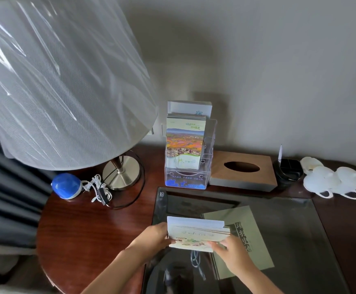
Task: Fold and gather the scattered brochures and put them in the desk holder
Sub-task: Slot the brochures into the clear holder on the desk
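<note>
Left hand (155,236) grips left end of brochure stack (196,232), held over front middle of desk (88,230); holder (209,170) at back edge, part-filled, well apart; right hand (232,253) pinches stack's lower right corner, over green booklet (251,221).

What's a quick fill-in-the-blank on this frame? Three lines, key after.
1. The left hand and right hand hold the brochure stack, which partly covers a ____ booklet.
2. The tissue box sits directly ____ of the clear holder.
3. The small device beside the lamp base is ____ and white.
Missing: green; right; blue.
</note>
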A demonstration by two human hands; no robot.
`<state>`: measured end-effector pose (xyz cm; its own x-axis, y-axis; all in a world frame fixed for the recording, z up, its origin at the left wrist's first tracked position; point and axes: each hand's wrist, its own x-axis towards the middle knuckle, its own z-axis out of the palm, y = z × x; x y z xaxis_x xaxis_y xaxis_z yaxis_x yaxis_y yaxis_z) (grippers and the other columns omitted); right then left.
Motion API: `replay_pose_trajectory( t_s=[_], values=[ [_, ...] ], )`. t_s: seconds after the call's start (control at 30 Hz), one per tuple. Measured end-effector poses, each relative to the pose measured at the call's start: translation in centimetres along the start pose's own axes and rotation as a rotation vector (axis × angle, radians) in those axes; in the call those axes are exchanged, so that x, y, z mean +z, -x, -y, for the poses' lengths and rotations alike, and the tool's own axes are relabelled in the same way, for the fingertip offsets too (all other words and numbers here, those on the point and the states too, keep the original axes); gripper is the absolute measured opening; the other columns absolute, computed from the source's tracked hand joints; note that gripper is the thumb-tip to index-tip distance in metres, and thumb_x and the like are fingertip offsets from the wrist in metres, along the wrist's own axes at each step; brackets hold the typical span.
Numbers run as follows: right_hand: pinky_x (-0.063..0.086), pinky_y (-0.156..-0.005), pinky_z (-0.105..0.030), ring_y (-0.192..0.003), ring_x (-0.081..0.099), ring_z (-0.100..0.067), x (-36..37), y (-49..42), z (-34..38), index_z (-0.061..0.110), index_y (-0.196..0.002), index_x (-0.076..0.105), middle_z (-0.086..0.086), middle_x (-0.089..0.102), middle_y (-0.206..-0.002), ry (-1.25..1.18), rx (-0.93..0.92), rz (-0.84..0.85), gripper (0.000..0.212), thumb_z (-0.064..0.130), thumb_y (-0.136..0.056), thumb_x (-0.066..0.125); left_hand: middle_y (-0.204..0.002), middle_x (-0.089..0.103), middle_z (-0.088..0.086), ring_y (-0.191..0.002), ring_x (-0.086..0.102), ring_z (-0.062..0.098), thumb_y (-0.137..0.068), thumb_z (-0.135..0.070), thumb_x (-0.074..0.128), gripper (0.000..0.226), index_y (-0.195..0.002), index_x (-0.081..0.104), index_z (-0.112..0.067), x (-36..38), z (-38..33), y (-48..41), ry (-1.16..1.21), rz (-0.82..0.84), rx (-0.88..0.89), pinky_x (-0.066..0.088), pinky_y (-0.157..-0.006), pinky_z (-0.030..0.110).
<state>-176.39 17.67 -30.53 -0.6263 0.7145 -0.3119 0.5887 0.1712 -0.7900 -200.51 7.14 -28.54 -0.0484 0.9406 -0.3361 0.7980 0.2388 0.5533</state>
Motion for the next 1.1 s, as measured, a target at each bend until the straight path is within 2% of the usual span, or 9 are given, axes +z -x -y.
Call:
replay_pose_trajectory(
  t_s=[0.13,0.27,0.43,0.57,0.63,0.7,0.87,0.97,1.1],
  values=[
    [0.049,-0.1,-0.027,-0.113,0.06,-0.002,-0.3,-0.1,0.7,0.02,-0.122,0.064,0.012,0.066,-0.122,-0.04,0.031,0.018,0.034,0.022,-0.087,0.067,-0.121,0.059,0.001,-0.106,0.059,0.017,-0.093,-0.026,0.053,0.035,-0.128,0.049,-0.02,0.0,-0.1,0.1,0.044,0.003,-0.044,0.047,-0.089,0.026],
    [0.054,-0.095,-0.033,-0.108,0.063,-0.007,-2.1,-1.2,3.6,0.03,-0.111,0.064,0.011,0.068,-0.116,-0.082,0.017,-0.026,0.029,0.018,-0.085,0.07,-0.115,0.059,-0.001,-0.1,0.058,0.016,-0.095,-0.037,0.048,0.033,-0.124,0.049,-0.021,-2.4,-0.6,-0.3,0.015,-0.111,-0.002,0.047,-0.084,0.03],
    [0.052,-0.078,-0.013,-0.106,0.062,-0.007,-8.1,-6.9,10.7,0.032,-0.11,0.063,0.009,0.066,-0.119,-0.147,-0.116,-0.089,0.03,0.016,-0.086,0.07,-0.098,0.062,-0.005,-0.09,0.06,0.007,-0.089,-0.032,0.062,0.02,-0.106,0.057,-0.021,-10.9,-2.4,-3.7,0.232,-0.454,0.047,0.053,-0.078,0.024],
    [0.052,-0.09,-0.029,-0.113,0.062,-0.015,-12.1,-12.0,15.1,0.012,-0.123,0.061,-0.001,0.065,-0.127,-0.05,-0.179,-0.164,0.038,0.015,-0.086,0.069,-0.093,0.065,-0.02,-0.082,0.062,-0.01,-0.084,-0.035,0.069,0.025,-0.106,0.058,-0.029,-17.3,-4.3,-6.7,0.34,-0.676,0.045,0.047,-0.069,0.009],
    [0.052,-0.095,-0.037,-0.114,0.062,-0.019,-13.1,-13.9,15.9,0.01,-0.123,0.061,-0.004,0.065,-0.127,-0.029,-0.18,-0.16,0.039,0.017,-0.086,0.069,-0.087,0.064,-0.023,-0.076,0.059,-0.019,-0.085,-0.04,0.067,0.021,-0.102,0.055,-0.037,-18.9,-4.6,-7.8,0.393,-0.687,0.0,0.042,-0.061,0.002],
    [0.052,-0.093,-0.034,-0.114,0.062,-0.019,-13.4,-15.4,15.9,0.011,-0.123,0.061,-0.003,0.065,-0.127,0.006,-0.176,-0.156,0.039,0.019,-0.086,0.068,-0.087,0.063,-0.021,-0.077,0.059,-0.015,-0.086,-0.037,0.066,0.018,-0.1,0.054,-0.035,-19.4,-4.2,-8.9,0.439,-0.644,-0.035,0.041,-0.061,0.002],
    [0.054,-0.091,-0.032,-0.114,0.062,-0.02,-12.2,-18.1,13.6,0.012,-0.122,0.061,-0.004,0.065,-0.127,0.034,-0.104,-0.124,0.037,0.02,-0.087,0.067,-0.099,0.069,-0.003,-0.092,0.067,0.014,-0.085,-0.025,0.069,0.025,-0.106,0.06,-0.013,-18.5,-2.1,-11.6,0.388,-0.517,-0.074,0.054,-0.083,0.032],
    [0.054,-0.093,-0.036,-0.116,0.061,-0.021,-11.1,-19.1,12.4,0.013,-0.122,0.06,-0.004,0.064,-0.128,0.023,-0.077,-0.13,0.037,0.018,-0.087,0.068,-0.09,0.067,-0.007,-0.088,0.067,0.013,-0.085,-0.024,0.069,0.014,-0.094,0.06,-0.018,-17.7,-1.0,-12.6,0.312,-0.53,-0.075,0.054,-0.08,0.031],
    [0.055,-0.091,-0.035,-0.115,0.062,-0.02,-10.3,-20.2,12.3,0.015,-0.123,0.059,-0.003,0.065,-0.126,-0.021,-0.107,-0.141,0.04,0.017,-0.084,0.07,-0.098,0.068,-0.002,-0.089,0.065,0.013,-0.087,-0.022,0.066,0.025,-0.109,0.062,-0.01,-17.2,0.3,-13.5,0.322,-0.546,-0.108,0.052,-0.085,0.033]
  ],
)
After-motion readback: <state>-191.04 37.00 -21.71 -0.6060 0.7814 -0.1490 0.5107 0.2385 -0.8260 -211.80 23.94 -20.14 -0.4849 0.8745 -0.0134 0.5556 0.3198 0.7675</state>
